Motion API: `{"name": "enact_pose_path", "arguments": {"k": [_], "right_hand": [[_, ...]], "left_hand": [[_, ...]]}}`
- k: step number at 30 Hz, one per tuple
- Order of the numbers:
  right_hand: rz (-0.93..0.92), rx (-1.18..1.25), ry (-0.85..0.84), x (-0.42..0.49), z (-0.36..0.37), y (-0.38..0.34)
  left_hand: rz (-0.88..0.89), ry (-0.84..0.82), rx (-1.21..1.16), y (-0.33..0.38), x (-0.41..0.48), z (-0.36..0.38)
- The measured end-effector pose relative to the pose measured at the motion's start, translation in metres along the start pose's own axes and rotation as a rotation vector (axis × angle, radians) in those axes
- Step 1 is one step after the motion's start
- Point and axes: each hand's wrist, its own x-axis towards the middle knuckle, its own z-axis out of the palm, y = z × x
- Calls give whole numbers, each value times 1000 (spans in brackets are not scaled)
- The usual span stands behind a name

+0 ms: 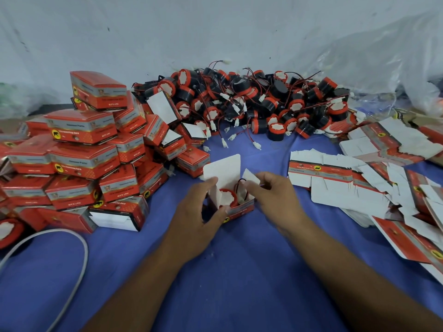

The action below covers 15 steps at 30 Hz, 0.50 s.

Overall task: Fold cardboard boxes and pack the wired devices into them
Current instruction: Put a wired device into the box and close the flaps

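A left hand (pixel 203 207) gripped an open red box (pixel 236 208) to steady it on the blue cloth (pixel 239 271); the right hand (pixel 271 190) pinched a side flap (pixel 250 177) (apparently clearing it) above the wired device (pixel 227 197) seated inside.

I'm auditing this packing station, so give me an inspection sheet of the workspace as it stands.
Surface: blue cloth, bare in the foreground.
Job's things: open box with a red device inside, lid flap up; pile of devices behind; flat box blanks right; packed boxes stacked left.
Clutter: nothing seen.
Grippers: left hand holds the box; right hand pinches a side flap.
Cables: white cable at left.
Surroundings: clear plastic sheeting behind.
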Motion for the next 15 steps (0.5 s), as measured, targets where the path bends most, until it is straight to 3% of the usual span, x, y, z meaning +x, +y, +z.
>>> {"name": "enact_pose_path", "arguments": {"k": [4,9,15], "right_hand": [[-292,-305,-71,-2,2,6],[-391,-436,-220,-1,-2,3],[-19,76,-330,1,3,7]], "left_hand": [[25,-20,69,1,1,0],[-16,-89,62,5,1,0],[-116,59,-135,9,1,0]]}}
